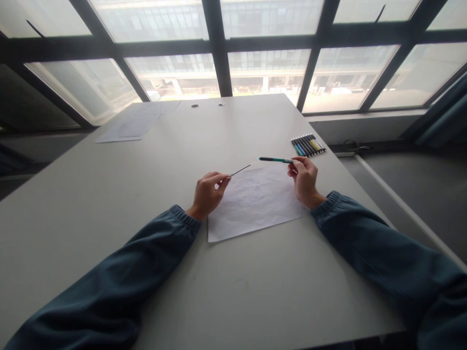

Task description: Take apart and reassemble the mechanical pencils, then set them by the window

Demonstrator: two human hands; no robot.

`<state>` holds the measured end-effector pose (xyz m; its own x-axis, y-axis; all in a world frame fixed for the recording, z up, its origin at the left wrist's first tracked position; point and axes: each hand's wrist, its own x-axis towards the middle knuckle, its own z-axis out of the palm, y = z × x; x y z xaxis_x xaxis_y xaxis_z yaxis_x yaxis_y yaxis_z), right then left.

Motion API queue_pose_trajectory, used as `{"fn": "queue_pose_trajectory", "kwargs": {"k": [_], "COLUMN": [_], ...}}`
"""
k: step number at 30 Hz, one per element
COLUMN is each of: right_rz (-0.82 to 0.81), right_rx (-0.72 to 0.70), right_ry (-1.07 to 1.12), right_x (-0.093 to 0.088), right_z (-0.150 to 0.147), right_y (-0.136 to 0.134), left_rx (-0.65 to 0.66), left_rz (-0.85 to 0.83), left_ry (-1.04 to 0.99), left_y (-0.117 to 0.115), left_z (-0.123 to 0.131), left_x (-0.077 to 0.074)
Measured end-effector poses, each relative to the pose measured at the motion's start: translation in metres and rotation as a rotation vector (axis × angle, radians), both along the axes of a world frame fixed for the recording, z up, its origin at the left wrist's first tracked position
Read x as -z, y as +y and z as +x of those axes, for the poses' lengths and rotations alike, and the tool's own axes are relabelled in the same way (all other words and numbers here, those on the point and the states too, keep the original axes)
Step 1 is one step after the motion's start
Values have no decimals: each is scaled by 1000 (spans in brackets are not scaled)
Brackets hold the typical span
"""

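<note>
A white sheet of paper (255,206) with a faint drawing lies on the grey table (109,194) in front of me. My left hand (207,193) rests at the sheet's left edge, its fingers pinched on a thin dark stick (240,170) that points up and to the right. My right hand (303,177) is over the sheet's right edge. It grips a green and black pen (276,159) by one end, and the pen points left toward the stick. The tips of pen and stick are a small gap apart.
A row of several coloured pens (308,145) lies near the table's right edge. More paper sheets (134,124) lie at the far left of the table. Two small round holes (194,105) sit near the far edge. Large windows stand behind the table.
</note>
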<state>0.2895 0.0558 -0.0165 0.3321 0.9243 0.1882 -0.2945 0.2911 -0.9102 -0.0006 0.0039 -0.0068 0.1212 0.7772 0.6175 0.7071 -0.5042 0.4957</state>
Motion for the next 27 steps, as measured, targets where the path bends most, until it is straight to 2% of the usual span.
{"fn": "queue_pose_trajectory", "kwargs": {"k": [6, 10, 15, 20, 27], "right_rz": [-34, -46, -51, -3, 53], "right_rx": [-2, 10, 6, -39, -128], "right_ry": [63, 20, -65, -262, -641], "right_x": [3, 6, 8, 7, 6], "right_z": [1, 3, 1, -4, -5], "right_y": [3, 6, 5, 2, -5], "left_rx": [-61, -70, 88, 241, 295], "left_rz": [-12, -32, -58, -77, -118], "left_ry": [27, 44, 79, 169, 303], "left_y": [0, 2, 4, 3, 0], "left_z": [-1, -2, -3, -2, 0], "left_x": [0, 3, 7, 5, 1]}}
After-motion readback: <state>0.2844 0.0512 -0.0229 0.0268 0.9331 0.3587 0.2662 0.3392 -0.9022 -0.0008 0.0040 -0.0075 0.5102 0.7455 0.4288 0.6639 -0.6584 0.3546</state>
